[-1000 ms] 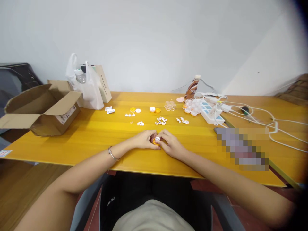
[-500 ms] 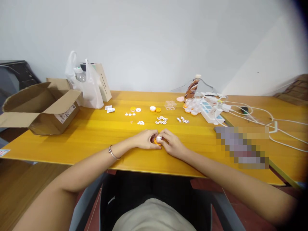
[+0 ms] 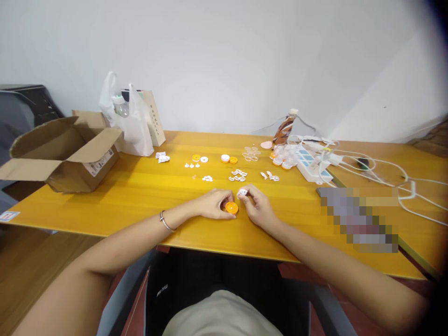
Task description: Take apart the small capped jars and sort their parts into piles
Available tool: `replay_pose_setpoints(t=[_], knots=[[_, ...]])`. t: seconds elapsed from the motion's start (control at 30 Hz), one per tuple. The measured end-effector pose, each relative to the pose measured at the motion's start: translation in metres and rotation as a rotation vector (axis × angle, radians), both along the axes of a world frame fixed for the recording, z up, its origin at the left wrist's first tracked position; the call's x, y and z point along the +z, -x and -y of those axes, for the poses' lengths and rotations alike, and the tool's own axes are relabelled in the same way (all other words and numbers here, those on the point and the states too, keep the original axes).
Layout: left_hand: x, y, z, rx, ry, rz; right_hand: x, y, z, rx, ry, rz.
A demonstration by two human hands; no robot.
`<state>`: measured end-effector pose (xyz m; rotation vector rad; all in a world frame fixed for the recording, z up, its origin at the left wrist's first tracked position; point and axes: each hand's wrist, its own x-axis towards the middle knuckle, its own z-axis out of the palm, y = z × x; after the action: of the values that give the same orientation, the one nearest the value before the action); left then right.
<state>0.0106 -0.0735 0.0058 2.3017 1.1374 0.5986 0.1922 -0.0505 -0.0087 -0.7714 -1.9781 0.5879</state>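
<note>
My left hand [image 3: 214, 204] rests on the yellow table [image 3: 147, 196] with its fingers pinched on a small round orange cap [image 3: 231, 207]. Just to its right, my right hand [image 3: 257, 207] pinches a small white wheel-shaped part [image 3: 241, 192] a little above and to the right of the cap. The two pieces are apart. A thin bracelet sits on my left wrist.
Small white parts [image 3: 237, 175], orange and white caps [image 3: 228, 159] and clear rings [image 3: 250, 153] lie further back. An open cardboard box [image 3: 66, 154] and a white plastic bag [image 3: 131, 123] stand at left. A bottle [image 3: 284, 129], power strip [image 3: 311, 164] and cables lie at right.
The white part sat on the orange cap between both hands; now my right hand has lifted it off and moved slightly right. The camera view shifted a little.
</note>
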Motion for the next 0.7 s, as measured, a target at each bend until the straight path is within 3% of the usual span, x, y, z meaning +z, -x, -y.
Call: replay_pose_setpoints(t=[0.27,0.57,0.7], knots=[[0.001,0.002,0.0,-0.019,0.03,-0.009,-0.002,0.004,-0.01,0.166,0.467,-0.282],[0.007,0.005,0.006,-0.077,-0.006,-0.038,-0.001,0.003,-0.016,0.134,0.675,-0.432],[0.015,0.016,0.003,-0.073,0.07,0.102,0.003,0.003,-0.015,0.2,0.816,-0.509]])
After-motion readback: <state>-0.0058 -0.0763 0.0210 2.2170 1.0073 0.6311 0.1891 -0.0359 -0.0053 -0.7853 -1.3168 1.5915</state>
